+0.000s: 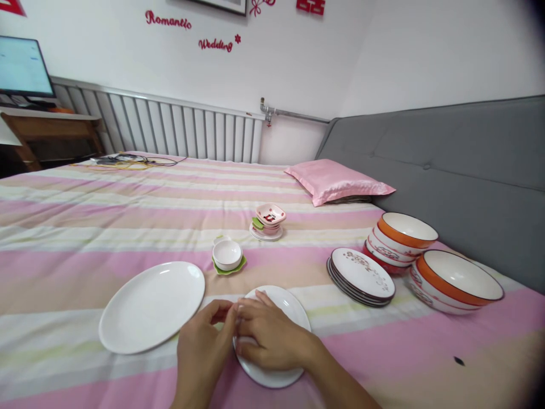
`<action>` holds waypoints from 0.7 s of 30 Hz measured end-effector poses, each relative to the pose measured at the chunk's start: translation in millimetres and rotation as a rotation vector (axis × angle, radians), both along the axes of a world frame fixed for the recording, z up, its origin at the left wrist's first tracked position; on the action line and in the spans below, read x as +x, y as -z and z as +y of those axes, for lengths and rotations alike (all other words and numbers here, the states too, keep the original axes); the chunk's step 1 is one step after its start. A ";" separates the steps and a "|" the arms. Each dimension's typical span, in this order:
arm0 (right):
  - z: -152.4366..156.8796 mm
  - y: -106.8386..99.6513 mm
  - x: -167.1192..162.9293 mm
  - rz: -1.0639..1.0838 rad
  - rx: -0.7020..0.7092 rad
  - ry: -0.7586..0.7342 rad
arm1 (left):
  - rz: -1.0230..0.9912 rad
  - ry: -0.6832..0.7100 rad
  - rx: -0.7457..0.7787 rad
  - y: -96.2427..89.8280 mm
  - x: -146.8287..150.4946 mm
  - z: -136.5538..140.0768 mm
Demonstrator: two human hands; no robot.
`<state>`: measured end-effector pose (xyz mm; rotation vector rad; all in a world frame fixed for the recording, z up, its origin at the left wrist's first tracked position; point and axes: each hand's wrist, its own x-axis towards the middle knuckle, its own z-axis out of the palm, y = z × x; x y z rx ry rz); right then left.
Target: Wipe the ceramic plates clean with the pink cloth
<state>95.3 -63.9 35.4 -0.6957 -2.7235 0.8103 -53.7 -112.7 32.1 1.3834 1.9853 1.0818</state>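
Note:
A round white plate lies on the striped bedsheet, and my right hand rests over it with the fingers stretched to the upper left. My left hand is at the plate's left edge. Its thumb and forefinger are pinched against the right fingertips; what they hold, if anything, is hidden. Left of both hands lies a large oval white plate. Just beyond them, a small white bowl sits on a green leaf-shaped dish.
Further back stands a stack of small patterned dishes. To the right are dark-rimmed plates in a stack, stacked orange-rimmed bowls and a large orange-rimmed bowl. A pink pillow lies by the grey headboard; cables lie far left.

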 end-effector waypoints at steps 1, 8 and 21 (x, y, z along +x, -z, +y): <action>0.9 -2.1 1.6 -0.009 -0.021 -0.051 | 0.001 0.002 -0.006 -0.4 0.1 0.1; 10.2 -9.7 14.3 -0.071 -0.151 -0.306 | 0.006 0.014 -0.038 -1.1 -1.0 0.8; 19.1 -19.1 39.0 0.291 -0.499 -0.115 | 0.102 0.273 0.022 18.6 0.7 4.9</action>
